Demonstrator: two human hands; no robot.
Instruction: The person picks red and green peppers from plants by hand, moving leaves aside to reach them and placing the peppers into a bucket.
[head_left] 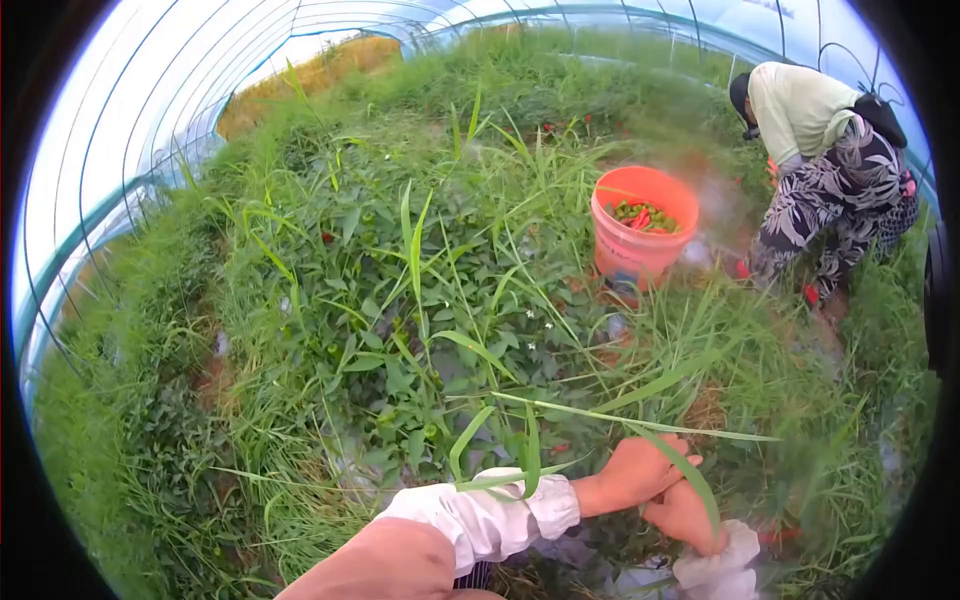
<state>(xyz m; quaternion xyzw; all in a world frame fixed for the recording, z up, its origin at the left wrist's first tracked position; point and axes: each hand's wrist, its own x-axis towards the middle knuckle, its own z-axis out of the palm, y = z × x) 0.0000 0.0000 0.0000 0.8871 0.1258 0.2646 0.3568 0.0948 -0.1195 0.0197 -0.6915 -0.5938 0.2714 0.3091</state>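
Note:
My left hand point(632, 474) reaches in from the lower left, its forearm in a white sleeve cover point(480, 520). Right against it is my right hand point(688, 516), with a white cuff point(722, 562) at the wrist. Both hands are closed, fingers curled together low among the plants. Whatever they hold is hidden. A long grass blade point(690, 470) crosses in front of them. Leafy pepper plants point(400, 370) with small green peppers and white flowers grow just beyond. Something red point(780, 536), blurred, lies beside the right cuff.
An orange bucket point(640, 250) holding red and green peppers point(643, 216) stands ahead among grass. At the right, another person point(830, 170) bends over the plants. Tall weeds surround the rows. A hooped plastic tunnel wall point(130, 130) curves along the left and back.

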